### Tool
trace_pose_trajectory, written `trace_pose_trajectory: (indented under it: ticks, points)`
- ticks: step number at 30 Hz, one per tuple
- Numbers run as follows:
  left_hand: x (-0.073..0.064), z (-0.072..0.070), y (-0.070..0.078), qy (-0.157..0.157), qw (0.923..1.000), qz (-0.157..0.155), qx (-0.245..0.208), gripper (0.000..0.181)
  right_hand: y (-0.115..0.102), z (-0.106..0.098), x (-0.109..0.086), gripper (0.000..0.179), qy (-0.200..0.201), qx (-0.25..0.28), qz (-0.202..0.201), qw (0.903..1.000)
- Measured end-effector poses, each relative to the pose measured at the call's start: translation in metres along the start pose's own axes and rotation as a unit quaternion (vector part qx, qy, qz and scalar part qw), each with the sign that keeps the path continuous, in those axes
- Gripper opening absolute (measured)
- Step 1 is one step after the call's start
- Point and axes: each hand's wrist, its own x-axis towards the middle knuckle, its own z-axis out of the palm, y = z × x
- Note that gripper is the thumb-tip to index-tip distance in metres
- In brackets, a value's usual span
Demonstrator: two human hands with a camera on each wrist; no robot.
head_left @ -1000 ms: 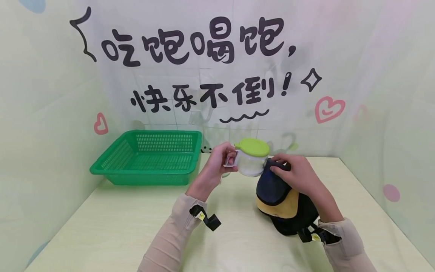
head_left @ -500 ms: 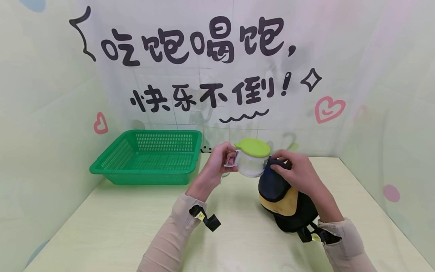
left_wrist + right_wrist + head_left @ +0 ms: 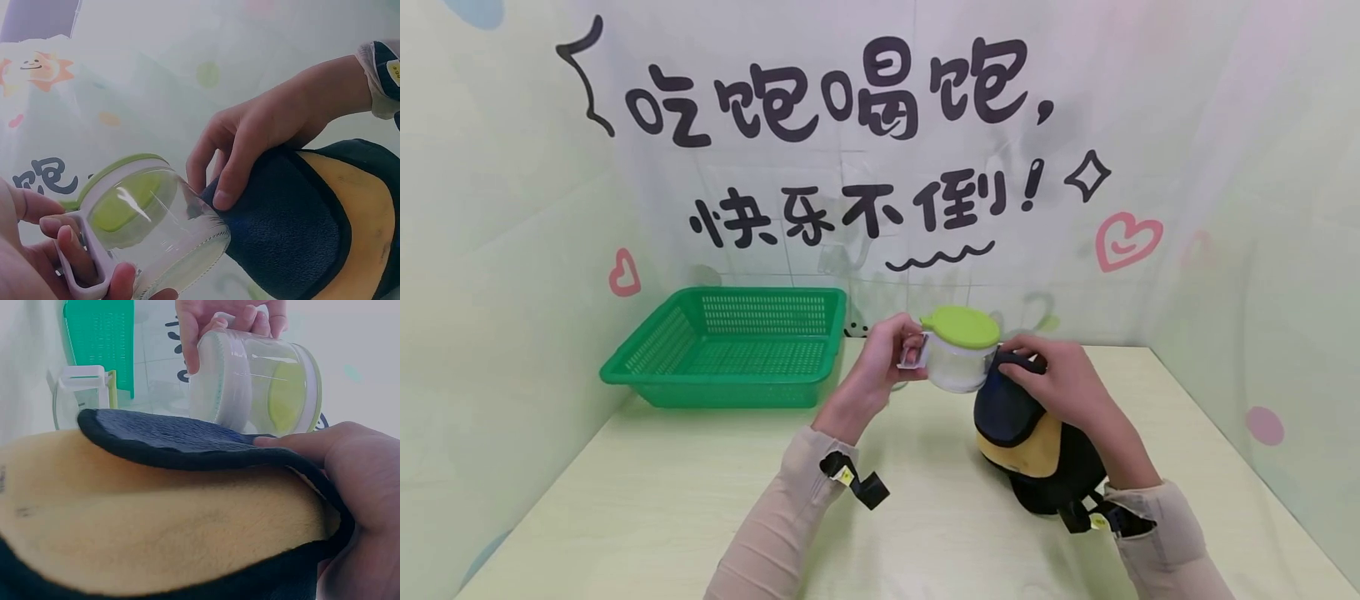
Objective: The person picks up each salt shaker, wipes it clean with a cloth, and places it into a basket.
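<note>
My left hand holds a clear seasoning jar by its white handle, fingers curled through it. The jar has a green lid and is raised above the table, tilted a little. My right hand pinches a folded cleaning cloth, navy and yellow with black edging, and its navy part touches the jar's side. In the left wrist view the cloth meets the glass near the jar's base. The right wrist view shows the cloth's yellow side, while several right fingers are hidden behind it.
A green perforated plastic basket stands at the back left of the pale wooden table. Another jar with a white handle appears near the basket in the right wrist view. A printed curtain hangs behind.
The cloth's hanging lower part has shifted slightly right and up against the jar. The jar has moved slightly right. Both hands keep their hold and stay nearly in place.
</note>
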Motion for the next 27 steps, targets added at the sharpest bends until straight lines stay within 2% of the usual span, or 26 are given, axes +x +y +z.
trace_pose_trajectory:
  ticks: [5, 9, 14, 22, 27]
  points:
    - [0.0019, 0.0002, -0.0019, 0.001, 1.0, -0.001, 0.0, 0.025, -0.0013, -0.0015, 0.0004, 0.017, 0.05, 0.016, -0.003, 0.9986]
    - [0.0023, 0.0004, -0.0031, -0.003, 1.0, -0.006, -0.001, 0.026, -0.0019, -0.0021, 0.0004, 0.017, 0.056, 0.021, 0.001, 0.9982]
    - [0.0013, 0.0016, -0.0025, -0.004, 0.9999, -0.012, -0.004, 0.026, 0.0004, -0.0015, 0.0004, 0.018, 0.023, 0.013, 0.006, 0.9996]
    - [-0.0008, 0.0023, 0.0002, -0.001, 0.9998, -0.009, -0.015, 0.026, 0.0045, 0.0019, 0.0006, 0.016, -0.066, -0.005, 0.012, 0.9978]
    - [-0.0006, 0.0018, 0.0006, -0.005, 0.9998, -0.01, -0.017, 0.026, 0.0037, 0.0018, 0.0001, 0.015, -0.07, -0.01, 0.011, 0.9974]
